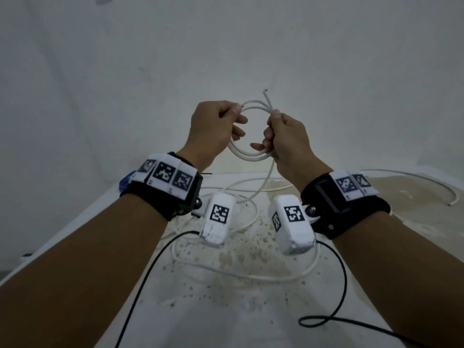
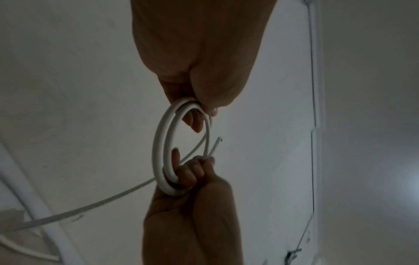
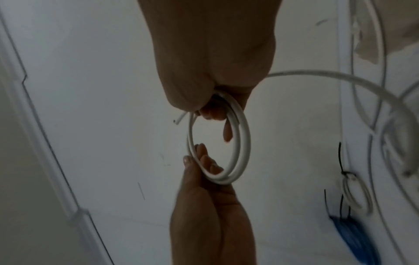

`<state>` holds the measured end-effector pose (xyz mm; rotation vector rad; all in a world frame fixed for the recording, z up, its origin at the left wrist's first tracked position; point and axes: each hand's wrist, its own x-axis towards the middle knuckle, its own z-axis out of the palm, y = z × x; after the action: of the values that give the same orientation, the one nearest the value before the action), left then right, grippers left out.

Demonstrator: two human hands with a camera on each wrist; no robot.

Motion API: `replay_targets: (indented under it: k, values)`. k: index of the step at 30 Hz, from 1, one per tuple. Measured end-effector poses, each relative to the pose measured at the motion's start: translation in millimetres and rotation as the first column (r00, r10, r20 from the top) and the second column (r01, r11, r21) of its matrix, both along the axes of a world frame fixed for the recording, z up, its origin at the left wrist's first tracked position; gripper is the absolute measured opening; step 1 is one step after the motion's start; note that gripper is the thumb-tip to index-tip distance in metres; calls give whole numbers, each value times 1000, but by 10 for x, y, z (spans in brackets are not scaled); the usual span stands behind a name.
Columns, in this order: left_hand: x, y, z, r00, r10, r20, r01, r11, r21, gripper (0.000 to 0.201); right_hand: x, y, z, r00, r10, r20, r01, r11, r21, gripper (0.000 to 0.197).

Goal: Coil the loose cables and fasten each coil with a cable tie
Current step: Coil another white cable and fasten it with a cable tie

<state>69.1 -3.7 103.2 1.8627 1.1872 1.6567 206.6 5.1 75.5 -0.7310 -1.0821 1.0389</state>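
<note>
A white cable coil of two or three loops is held up above the table between both hands. My left hand pinches the coil's left side with thumb and fingers. The right hand grips the right side, where the cut cable end sticks up. From the coil a loose tail drops to the table. The left wrist view shows the coil edge-on, left hand above, right hand below. In the right wrist view the coil hangs between the right hand and the left hand.
More loose white cable loops over the stained white table; another strand curves at the right. A blue cable bundle lies behind my left wrist. A small white coil with a black tie lies nearby. Thin black wires trail from the wrist cameras.
</note>
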Motion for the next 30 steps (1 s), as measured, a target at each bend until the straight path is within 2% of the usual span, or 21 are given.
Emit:
replay_targets:
  k: [2, 4, 7, 11, 17, 19, 21, 24, 27, 30]
  values:
    - [-81, 21, 52, 994, -4, 110, 10, 999, -52, 22, -32, -11, 11, 994, 107, -21, -108, 994, -14, 32]
    - [-122, 21, 93, 986, -9, 164, 27, 994, -104, 24, -81, -13, -18, 993, 112, 46, -113, 994, 11, 31]
    - [-93, -24, 111, 997, -15, 81, 26, 990, -136, 23, -160, -3, -82, 991, 37, 127, -44, 998, 47, 32]
    - [-124, -28, 62, 995, 27, -96, -31, 999, -34, 20, -187, 17, -133, 987, -23, 158, 12, 997, 72, 34]
    - [-150, -51, -28, 967, 172, -185, -157, 983, 93, 19, -166, -6, -73, 999, 39, -5, -39, 999, -26, 32]
    - [-119, -42, -26, 964, 188, -188, -180, 982, 63, 20, -170, 18, -71, 999, -26, 41, 26, 1000, 4, 34]
    - [-74, -20, 10, 975, 163, -149, -166, 986, -9, 21, -173, 37, -98, 987, -102, 127, 94, 993, 65, 35]
    - [-36, -13, 76, 995, 85, -53, -90, 992, -88, 21, -155, 45, -167, 973, -128, 189, 105, 986, 129, 35]
    - [-82, 2, 48, 994, 62, -84, -67, 996, -64, 22, -118, 33, -202, 969, -93, 230, 57, 986, 160, 33]
    - [-143, 17, -18, 995, -13, -100, 7, 998, -64, 21, -58, -2, -189, 971, 33, 237, -65, 989, 131, 31]
